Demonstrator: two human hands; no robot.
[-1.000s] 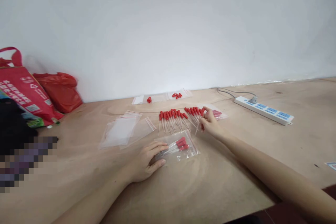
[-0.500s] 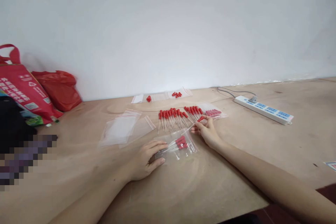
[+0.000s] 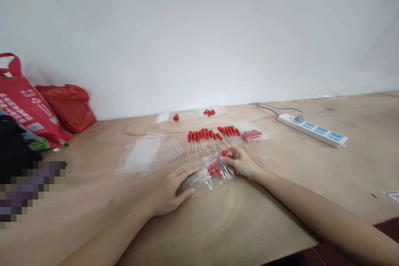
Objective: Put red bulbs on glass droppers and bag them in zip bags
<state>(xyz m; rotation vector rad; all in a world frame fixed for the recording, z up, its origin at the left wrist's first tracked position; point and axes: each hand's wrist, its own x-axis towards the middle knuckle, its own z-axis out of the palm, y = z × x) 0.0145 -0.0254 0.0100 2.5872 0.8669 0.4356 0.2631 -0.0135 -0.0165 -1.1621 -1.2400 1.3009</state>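
Observation:
A clear zip bag [image 3: 199, 183] lies in front of me with several glass droppers inside, their red rubber bulbs [image 3: 214, 169] toward the right. My left hand [image 3: 177, 189] holds the bag's left end, fingers on top and thumb at the near side. At the opposite end, my right hand [image 3: 239, 161] pinches a dropper [image 3: 224, 153] by its red bulb. Its glass tube points into the bag, partly lost in the glare of the plastic. Just beyond the hands lie two groups of loose droppers, one on the left [image 3: 204, 135] and one on the right [image 3: 230, 131].
Empty zip bags [image 3: 141, 153] lie left of the droppers. A filled bag [image 3: 253, 134] sits to the right. Loose red bulbs [image 3: 209, 112] and more bags are near the wall. A power strip [image 3: 311, 130] stands at right, red bags [image 3: 67, 106] at far left.
My right hand has moved left and nearer, bringing the dropper from beside the right group to the bag, its tube now inside. My left hand stays on the bag.

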